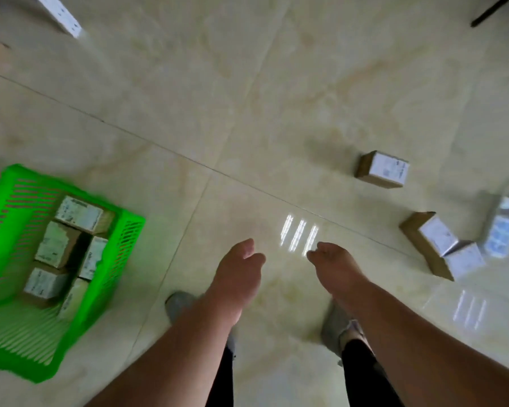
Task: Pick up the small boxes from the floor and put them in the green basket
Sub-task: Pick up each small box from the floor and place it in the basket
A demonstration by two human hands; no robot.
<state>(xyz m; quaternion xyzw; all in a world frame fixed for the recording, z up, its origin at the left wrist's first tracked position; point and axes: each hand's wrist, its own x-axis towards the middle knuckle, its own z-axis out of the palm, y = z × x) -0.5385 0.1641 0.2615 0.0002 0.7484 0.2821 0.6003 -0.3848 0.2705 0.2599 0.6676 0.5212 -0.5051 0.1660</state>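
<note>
A glossy cream tiled floor point(247, 98) fills the view, a person standing on it with both bare arms stretched forward. The green basket point(9, 333) sits well to the left of the left hand's fingers, several small boxes point(56, 245) already lying inside it. Well off to the right of the right hand's fingers, a pair of boxes point(441, 245) lies touching on the tiles, a lone box point(384, 169) beyond them and a blurred white package point(504, 230) at the edge. The left hand point(237, 277) and right hand point(335, 267) hang above the floor, fingers loosely curled, grasping nothing. Grey shoes point(178, 304) show beneath the wrists.
</note>
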